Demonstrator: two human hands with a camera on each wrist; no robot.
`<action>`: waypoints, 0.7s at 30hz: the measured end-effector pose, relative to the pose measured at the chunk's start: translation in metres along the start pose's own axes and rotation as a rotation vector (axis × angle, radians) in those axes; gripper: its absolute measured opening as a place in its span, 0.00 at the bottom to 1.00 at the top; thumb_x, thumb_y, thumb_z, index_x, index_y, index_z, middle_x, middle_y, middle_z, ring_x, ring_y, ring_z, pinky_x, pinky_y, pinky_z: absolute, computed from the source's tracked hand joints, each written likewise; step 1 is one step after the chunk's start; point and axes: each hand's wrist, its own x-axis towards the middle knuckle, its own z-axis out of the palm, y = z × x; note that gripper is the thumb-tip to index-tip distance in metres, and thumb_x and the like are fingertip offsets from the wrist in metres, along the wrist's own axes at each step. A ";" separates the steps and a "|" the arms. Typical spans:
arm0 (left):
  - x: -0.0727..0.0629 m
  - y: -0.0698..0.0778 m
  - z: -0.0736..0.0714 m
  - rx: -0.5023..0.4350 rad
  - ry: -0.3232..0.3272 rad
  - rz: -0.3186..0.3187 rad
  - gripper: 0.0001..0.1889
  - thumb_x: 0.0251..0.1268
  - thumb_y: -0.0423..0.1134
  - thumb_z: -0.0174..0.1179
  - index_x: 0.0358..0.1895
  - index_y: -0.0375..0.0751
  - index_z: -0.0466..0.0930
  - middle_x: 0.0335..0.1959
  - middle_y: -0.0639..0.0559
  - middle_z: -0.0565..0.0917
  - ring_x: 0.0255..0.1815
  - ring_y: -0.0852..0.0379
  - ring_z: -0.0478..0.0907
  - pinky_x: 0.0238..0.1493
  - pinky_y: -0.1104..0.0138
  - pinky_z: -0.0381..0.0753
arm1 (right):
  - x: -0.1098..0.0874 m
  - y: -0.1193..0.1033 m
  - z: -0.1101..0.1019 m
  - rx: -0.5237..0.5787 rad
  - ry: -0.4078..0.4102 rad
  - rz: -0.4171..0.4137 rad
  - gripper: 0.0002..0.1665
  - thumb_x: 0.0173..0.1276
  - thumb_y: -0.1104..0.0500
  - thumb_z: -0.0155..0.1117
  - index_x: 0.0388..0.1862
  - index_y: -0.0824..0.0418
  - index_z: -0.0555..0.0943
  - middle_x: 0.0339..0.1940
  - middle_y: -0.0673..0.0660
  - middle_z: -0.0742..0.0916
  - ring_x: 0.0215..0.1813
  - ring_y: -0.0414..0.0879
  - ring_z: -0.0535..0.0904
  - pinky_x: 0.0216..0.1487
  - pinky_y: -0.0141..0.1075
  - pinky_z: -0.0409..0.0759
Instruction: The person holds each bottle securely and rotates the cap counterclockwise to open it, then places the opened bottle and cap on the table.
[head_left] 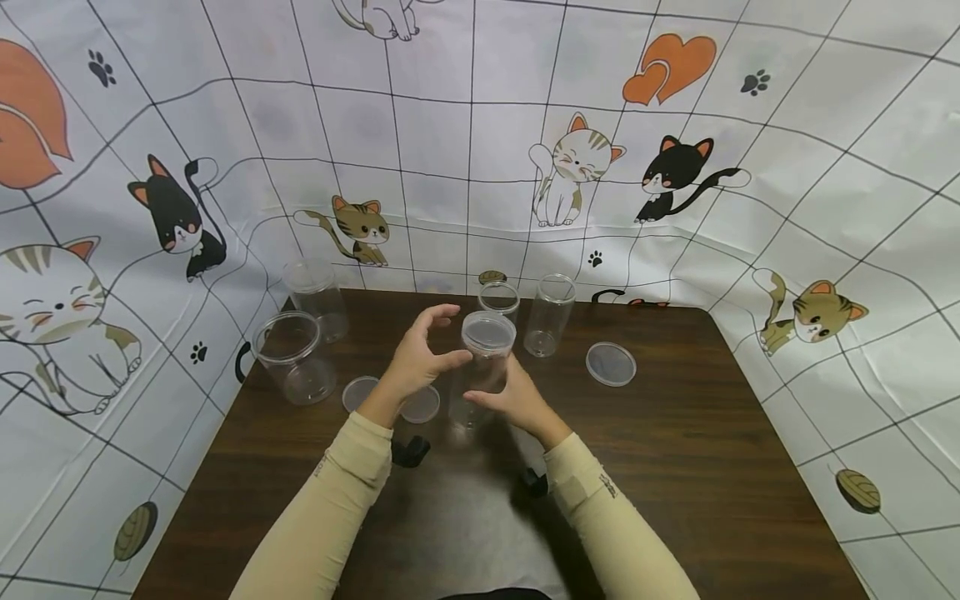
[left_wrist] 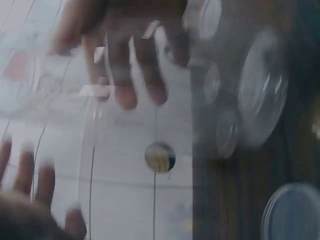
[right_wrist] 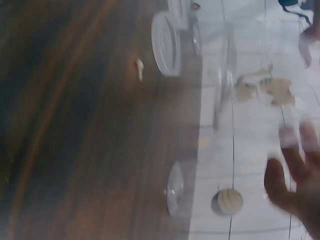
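Observation:
A tall clear plastic jar (head_left: 480, 379) with a translucent lid (head_left: 489, 332) over its mouth stands between the two hands, leaning slightly. My right hand (head_left: 521, 402) holds its side, thumb in front and fingers mostly hidden behind. My left hand (head_left: 420, 358) is spread at the jar's upper left, the thumb tip close to the lid's rim and the other fingers apart from it. In the left wrist view, fingers of the right hand (left_wrist: 135, 65) show through the clear wall. The right wrist view is blurred, with the right hand (right_wrist: 297, 177) at its edge.
On the brown table (head_left: 675, 450) a wide open jar (head_left: 296, 367) and another jar (head_left: 318, 300) stand at left. Two tall jars, one (head_left: 549, 321) at right and one (head_left: 498, 298) partly hidden, stand behind. Loose lids (head_left: 611, 364) lie around. A cat-patterned sheet (head_left: 435, 125) hangs behind.

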 end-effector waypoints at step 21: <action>-0.006 0.004 0.035 0.053 0.115 -0.072 0.34 0.57 0.44 0.77 0.63 0.44 0.67 0.60 0.48 0.75 0.62 0.49 0.71 0.68 0.44 0.55 | -0.003 0.007 0.016 -0.127 0.171 -0.023 0.52 0.56 0.54 0.82 0.73 0.63 0.63 0.66 0.61 0.75 0.62 0.54 0.76 0.64 0.53 0.72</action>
